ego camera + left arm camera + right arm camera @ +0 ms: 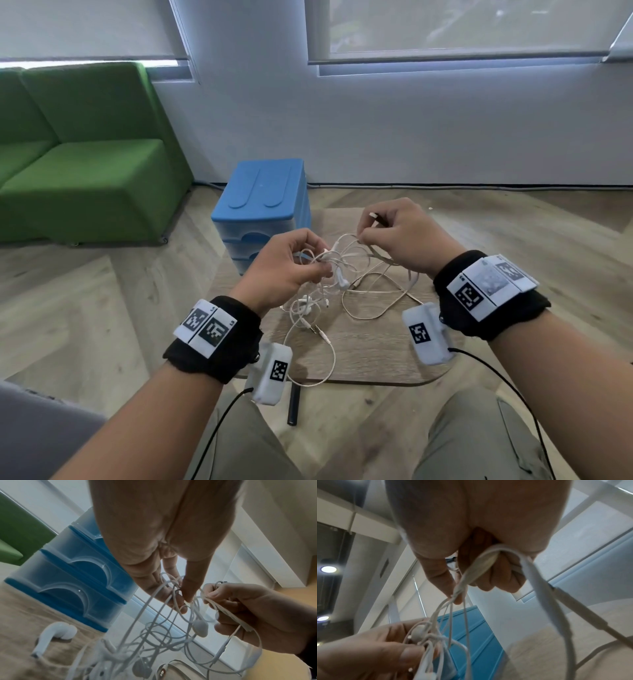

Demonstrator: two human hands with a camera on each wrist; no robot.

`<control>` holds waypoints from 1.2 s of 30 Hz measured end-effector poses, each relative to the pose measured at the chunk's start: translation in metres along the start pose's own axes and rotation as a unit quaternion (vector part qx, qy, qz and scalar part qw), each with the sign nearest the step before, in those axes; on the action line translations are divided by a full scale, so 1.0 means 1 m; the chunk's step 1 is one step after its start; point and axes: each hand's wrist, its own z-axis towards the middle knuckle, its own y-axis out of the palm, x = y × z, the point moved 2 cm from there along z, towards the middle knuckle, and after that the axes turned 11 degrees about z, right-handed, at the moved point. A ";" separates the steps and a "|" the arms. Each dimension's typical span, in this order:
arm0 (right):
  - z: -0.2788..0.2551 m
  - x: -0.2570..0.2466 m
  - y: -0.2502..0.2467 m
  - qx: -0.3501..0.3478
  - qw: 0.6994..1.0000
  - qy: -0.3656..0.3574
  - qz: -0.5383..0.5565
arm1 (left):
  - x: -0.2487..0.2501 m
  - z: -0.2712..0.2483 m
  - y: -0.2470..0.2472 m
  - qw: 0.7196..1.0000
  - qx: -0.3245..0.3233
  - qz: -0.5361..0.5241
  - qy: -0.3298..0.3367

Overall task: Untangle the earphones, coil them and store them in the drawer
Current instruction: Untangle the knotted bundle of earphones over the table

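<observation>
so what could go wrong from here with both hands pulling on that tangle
1. The left hand and right hand both pinch the earphones; pulling apart could tighten the knot.
2. Loops trail on the small table and over its near edge, so they could snag.
3. The drawer unit looks closed; storing needs a free hand.

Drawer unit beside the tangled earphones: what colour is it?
Blue frame and top with translucent drawer fronts; the drawer unit shows best in the left wrist view.

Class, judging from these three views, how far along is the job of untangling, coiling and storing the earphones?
Done: nothing visibly finished. In hand: the left hand grips the knotted earphones while the right hand pinches one strand away. Left: finish untangling, coil, then open the blue drawer unit, whose drawers look shut.
</observation>
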 end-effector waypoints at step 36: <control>0.002 0.014 -0.023 0.027 0.977 0.125 0.172 | -0.003 0.002 -0.002 0.997 -0.053 -0.048 -0.040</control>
